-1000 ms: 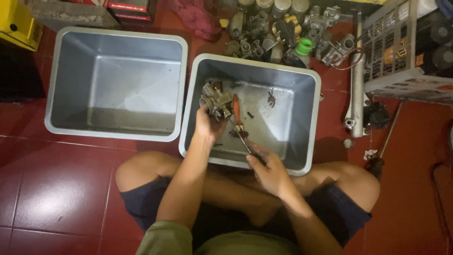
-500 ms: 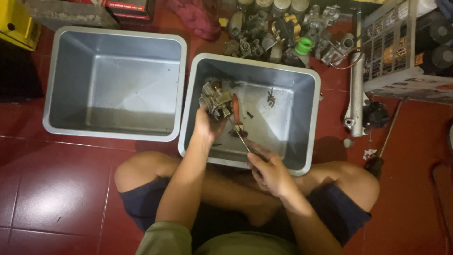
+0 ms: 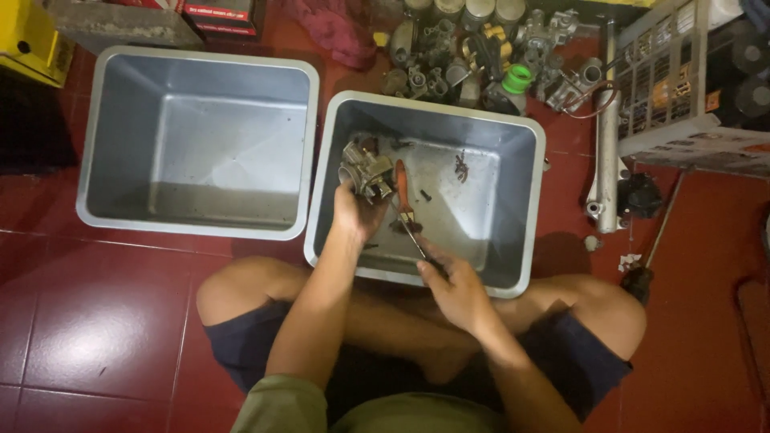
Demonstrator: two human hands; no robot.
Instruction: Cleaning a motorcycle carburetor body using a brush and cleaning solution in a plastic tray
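I sit cross-legged on a red tiled floor, facing two grey metal tubs. My left hand (image 3: 358, 215) grips a grey metal engine part, a carburetor (image 3: 363, 166), held up inside the right tub (image 3: 529, 200). My right hand (image 3: 454, 282) holds a thin dark-handled tool (image 3: 414, 234) whose shaft points up toward the part. An orange-handled tool (image 3: 399, 178) lies in the tub just right of the part. Small dark bits (image 3: 460, 164) rest on the tub's floor.
The left tub (image 3: 196, 64) stands beside the right one. Several metal engine parts and a green cap (image 3: 516, 78) lie behind the tubs. A metal tube (image 3: 605, 144) and a wire rack (image 3: 682, 72) are at right, a yellow box (image 3: 28, 40) at far left.
My right hand has shifted slightly with the thin tool near the tub's front rim. My left hand keeps the metal part in about the same place.
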